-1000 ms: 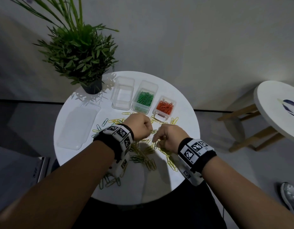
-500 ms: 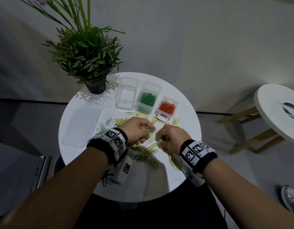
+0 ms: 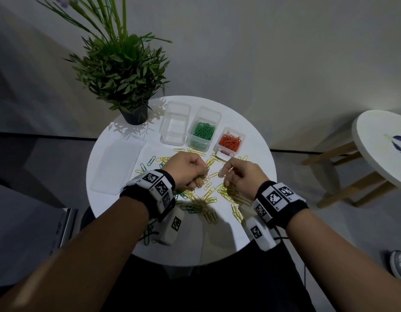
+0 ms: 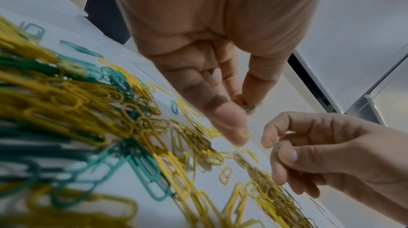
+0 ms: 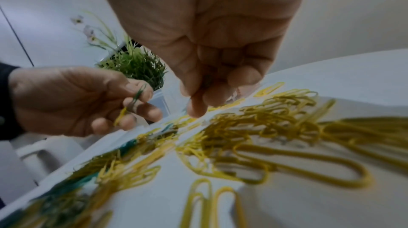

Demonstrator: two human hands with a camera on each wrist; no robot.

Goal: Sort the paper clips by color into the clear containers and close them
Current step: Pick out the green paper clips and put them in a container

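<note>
We see a round white worktop [image 3: 251,199] carrying a potted plant [image 3: 127,86] at the far left and a flat clear lid [image 3: 116,167] on the left. 3 clear containers stand in a row at the far side: an empty one [image 3: 174,124], one with green clips [image 3: 203,131] and a smaller one with orange clips [image 3: 230,143]. A loose scatter of yellow and green paper clips [image 3: 206,199] lies near us, under and between the hands. The left hand [image 3: 186,172] hovers over the pile, fingers curled, pinching green and yellow clips [image 5: 130,106]. The right hand [image 3: 242,176], just beside it, pinches a small green clip [image 4: 277,145] between thumb and forefinger, above the yellow clips.
</note>
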